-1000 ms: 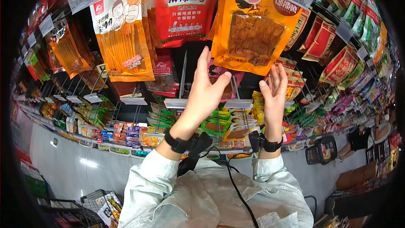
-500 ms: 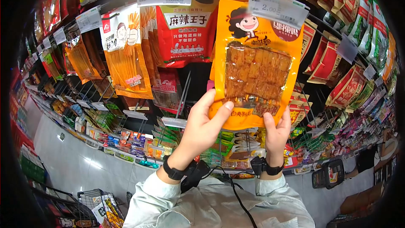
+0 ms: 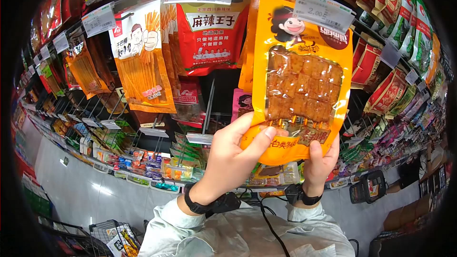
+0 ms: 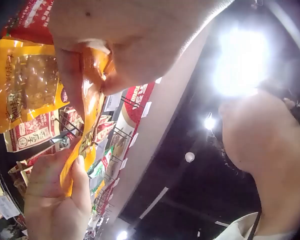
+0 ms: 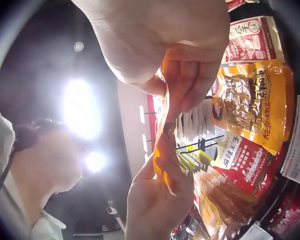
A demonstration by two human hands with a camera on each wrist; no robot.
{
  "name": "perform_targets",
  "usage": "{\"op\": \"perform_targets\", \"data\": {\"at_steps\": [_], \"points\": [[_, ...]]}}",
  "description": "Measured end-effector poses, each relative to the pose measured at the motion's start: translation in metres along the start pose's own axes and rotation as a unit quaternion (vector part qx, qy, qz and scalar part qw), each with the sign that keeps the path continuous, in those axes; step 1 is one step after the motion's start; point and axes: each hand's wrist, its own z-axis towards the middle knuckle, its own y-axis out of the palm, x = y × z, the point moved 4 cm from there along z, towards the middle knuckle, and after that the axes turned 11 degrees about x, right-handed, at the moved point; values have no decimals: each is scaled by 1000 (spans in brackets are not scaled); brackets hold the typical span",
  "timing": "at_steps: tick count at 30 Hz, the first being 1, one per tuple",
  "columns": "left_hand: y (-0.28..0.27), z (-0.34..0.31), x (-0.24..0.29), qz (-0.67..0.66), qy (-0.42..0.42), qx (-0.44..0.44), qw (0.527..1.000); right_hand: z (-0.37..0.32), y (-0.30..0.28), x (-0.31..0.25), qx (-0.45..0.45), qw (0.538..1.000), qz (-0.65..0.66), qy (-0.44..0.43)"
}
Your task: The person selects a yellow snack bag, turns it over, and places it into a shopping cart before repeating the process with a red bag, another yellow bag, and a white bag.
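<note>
A flat orange packet (image 3: pixel 304 83) of brown, square-cut snack pieces, with a clear window and a cartoon head, is held by its lower end between both hands. My left hand (image 3: pixel 233 157) pinches the lower left corner, thumb on the front. At the lower right corner my right hand (image 3: pixel 321 164) pinches with its thumb in front too. The packet's top edge is overlapped by a price tag (image 3: pixel 323 10). Seen edge-on in the left wrist view, the packet (image 4: pixel 92 100) bends between the hands. Another orange packet (image 5: pixel 255 100) hangs behind it in the right wrist view.
A red packet (image 3: pixel 209 43) and a white-and-orange packet of sticks (image 3: pixel 145 62) hang to the left. Red-and-cream bags (image 3: pixel 388 93) hang on the right. Lower trays (image 3: pixel 143 159) hold small snacks. A wire basket cart (image 3: pixel 104 233) stands at lower left.
One second ago both hands were below the packet without holding it. Now they grip its lower corners, and its lower end has come down toward me and slightly right, larger in view.
</note>
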Motion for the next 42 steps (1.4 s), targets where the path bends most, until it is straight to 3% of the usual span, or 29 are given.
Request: {"op": "perform_targets", "data": {"at_steps": [5,8,12,16,21,23,24,27,29,32,35,39,42], "points": [[-4,-5,4,7,13,-43,999,-12,-1,-12,9,998,-21,-55],[-10,-7,-2,-1,1,-61,998,-22,-2,-15,15,999,-30,-39],[-29,-18,-33,-25,-10,-36,999,-44,-7,-11,-8,998,-56,5],[-63,-41,-62,64,20,-27,997,-76,1,10,-34,993,-62,97],[-121,-64,-77,100,-49,5,994,-116,23,35,-81,972,-60,213],[-145,-76,-91,85,-61,27,994,-126,38,37,-105,969,-68,214],[-158,-83,-100,87,-98,-11,991,-132,44,39,-120,965,-75,222],[-181,-93,-104,28,-37,52,998,-147,65,35,-160,955,-105,227],[-197,-105,-95,-9,-144,72,987,-159,85,34,-211,946,-134,208],[-212,-117,-100,-119,-156,128,972,-177,103,28,-244,935,-138,219],[-225,-128,-113,-157,-177,111,965,-196,116,21,-268,925,-124,239],[-219,-135,-122,-346,-160,74,922,-215,109,17,-277,918,-78,273],[-209,-142,-119,-316,-175,94,928,-213,113,8,-320,916,-65,233]]}}
